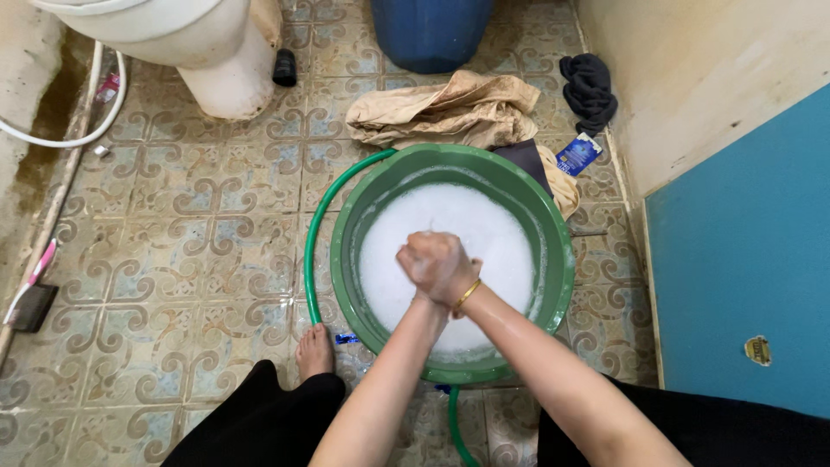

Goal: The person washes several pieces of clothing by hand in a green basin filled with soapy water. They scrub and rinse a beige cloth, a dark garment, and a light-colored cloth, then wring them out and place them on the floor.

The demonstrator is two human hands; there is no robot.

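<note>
Blue packet (578, 154) beyond green basin (560, 259); hands (437, 264) clasped over suds.

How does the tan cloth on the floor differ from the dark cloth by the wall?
The tan cloth is large, pale brown and sprawls in loose folds behind the green basin. The dark cloth is much smaller, nearly black and bunched tight against the wall. The tan cloth reaches the basin's rim; the dark cloth lies apart from it. Both are crumpled on the tiled floor, away from both hands.
</note>
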